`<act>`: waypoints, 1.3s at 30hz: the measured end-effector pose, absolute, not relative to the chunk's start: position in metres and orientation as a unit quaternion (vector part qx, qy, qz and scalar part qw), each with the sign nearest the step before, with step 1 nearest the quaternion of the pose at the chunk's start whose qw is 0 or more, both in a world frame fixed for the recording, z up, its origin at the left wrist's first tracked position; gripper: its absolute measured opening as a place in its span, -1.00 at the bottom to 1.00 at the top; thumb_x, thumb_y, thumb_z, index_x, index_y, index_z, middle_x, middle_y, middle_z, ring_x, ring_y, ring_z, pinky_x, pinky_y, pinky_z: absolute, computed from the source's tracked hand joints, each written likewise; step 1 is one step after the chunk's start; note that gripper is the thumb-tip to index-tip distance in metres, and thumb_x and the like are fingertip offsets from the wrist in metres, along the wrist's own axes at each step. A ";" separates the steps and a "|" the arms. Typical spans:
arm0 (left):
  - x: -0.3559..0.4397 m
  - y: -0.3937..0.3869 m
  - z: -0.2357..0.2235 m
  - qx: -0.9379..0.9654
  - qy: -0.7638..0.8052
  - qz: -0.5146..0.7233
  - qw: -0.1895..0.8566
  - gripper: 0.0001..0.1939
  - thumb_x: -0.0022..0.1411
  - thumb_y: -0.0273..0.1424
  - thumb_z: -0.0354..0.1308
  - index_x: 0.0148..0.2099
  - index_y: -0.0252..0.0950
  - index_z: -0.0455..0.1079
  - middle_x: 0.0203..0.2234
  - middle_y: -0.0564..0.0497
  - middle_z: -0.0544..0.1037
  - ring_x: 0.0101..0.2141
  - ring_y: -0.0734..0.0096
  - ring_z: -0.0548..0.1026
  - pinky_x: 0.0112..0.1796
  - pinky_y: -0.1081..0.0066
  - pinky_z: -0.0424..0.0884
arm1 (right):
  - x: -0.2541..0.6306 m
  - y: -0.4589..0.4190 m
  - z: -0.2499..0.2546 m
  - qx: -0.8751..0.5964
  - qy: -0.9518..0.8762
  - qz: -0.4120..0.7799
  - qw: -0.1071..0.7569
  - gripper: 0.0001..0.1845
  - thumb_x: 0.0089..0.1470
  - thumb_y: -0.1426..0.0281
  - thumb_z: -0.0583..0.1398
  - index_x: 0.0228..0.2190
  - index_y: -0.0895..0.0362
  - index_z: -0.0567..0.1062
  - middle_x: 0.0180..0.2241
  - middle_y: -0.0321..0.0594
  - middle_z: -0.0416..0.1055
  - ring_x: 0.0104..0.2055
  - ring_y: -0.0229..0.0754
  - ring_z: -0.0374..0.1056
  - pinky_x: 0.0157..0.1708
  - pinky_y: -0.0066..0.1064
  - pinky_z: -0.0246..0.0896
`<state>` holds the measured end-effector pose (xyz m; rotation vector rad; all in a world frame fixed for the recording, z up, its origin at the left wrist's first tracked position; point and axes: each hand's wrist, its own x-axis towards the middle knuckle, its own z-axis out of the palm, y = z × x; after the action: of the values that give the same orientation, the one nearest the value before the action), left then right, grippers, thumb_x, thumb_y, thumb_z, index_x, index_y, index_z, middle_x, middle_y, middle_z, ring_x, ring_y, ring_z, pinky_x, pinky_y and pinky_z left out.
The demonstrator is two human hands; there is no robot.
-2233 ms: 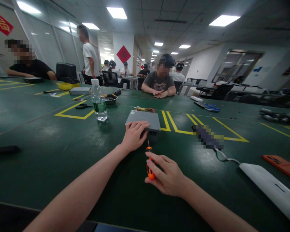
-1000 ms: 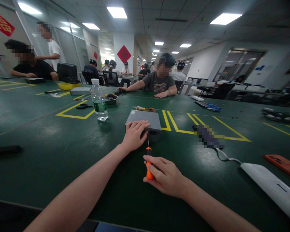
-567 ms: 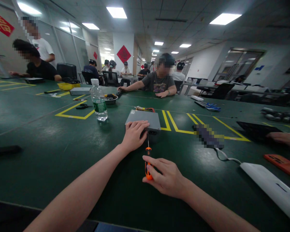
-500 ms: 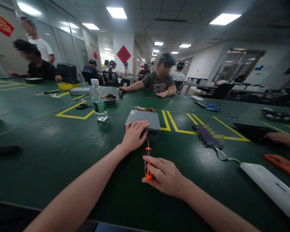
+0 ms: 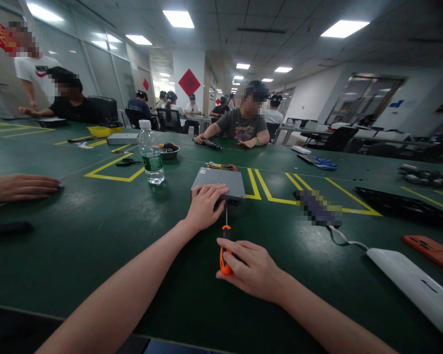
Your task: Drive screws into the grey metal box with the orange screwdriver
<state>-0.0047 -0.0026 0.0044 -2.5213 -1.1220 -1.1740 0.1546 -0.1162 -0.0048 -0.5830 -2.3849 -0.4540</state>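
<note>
A grey metal power supply unit lies on the green table in front of me, its bundle of coloured wires at the far side. My left hand holds it by its near left part, fingers over the top and thumb down at the front. My right hand grips an orange and black screwdriver by its handle, between fingers and thumb. The thin shaft points away from me, up to the unit's near face beside the socket. Where exactly the tip sits is hidden.
A water bottle stands left of the unit, before a metal bowl of tools. On the right lie a white power strip and an orange phone. Another person's hand rests at the left; a person sits opposite.
The screwdriver handle has turned slightly in my right hand; my left hand stays put. Another person's hand has appeared at the left, one has left the right, and the person opposite has moved a dark tool.
</note>
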 end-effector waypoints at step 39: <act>-0.005 -0.002 0.003 -0.836 -0.372 -0.397 0.072 -0.69 0.22 -0.42 -0.02 0.03 -0.16 0.26 0.03 0.05 0.40 0.01 0.29 0.31 -0.03 0.20 0.05 | 0.153 -0.120 0.002 -0.231 -0.911 -0.174 0.293 -0.77 0.17 0.33 0.06 -0.16 0.18 0.32 -0.10 0.10 0.35 -0.16 -0.15 0.38 -0.27 -0.35 0.37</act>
<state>-0.0049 -0.0019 0.0030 -2.5130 -1.1173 -1.1921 0.1526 -0.1199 0.0018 -0.6154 -2.4270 -0.4634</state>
